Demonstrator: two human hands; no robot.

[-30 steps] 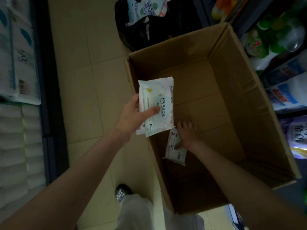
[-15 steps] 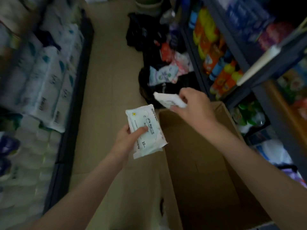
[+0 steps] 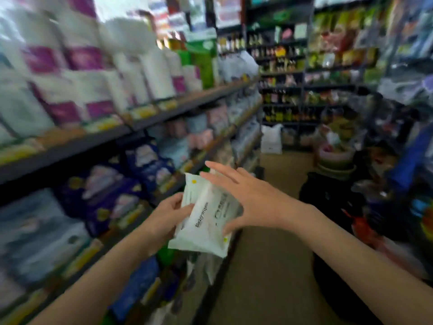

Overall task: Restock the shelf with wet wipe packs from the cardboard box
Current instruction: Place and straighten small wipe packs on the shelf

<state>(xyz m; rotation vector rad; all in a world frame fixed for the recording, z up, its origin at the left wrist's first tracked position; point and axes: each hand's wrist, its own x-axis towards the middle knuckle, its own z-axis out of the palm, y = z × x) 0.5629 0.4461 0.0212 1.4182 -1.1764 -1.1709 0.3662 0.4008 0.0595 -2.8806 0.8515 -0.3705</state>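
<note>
White wet wipe packs [image 3: 206,216] with yellow dots are stacked between my two hands at mid-frame, beside the shelf on the left. My left hand [image 3: 168,214] grips their left edge from below. My right hand [image 3: 243,198] lies over the top pack, fingers spread, thumb pressed under its right edge. How many packs are in the stack is blurred. The cardboard box is out of view.
The left shelf unit [image 3: 164,113] holds toilet-paper bundles [image 3: 93,73] above and purple and blue packets [image 3: 112,191] below. A tan floor aisle [image 3: 269,266] runs ahead to a far shelf [image 3: 283,90]. Dark bags and goods [image 3: 332,188] crowd the right side.
The view swung up from the box to the aisle and left shelf. My right hand brought its pack onto the one in my left hand; both hands now hold them together.
</note>
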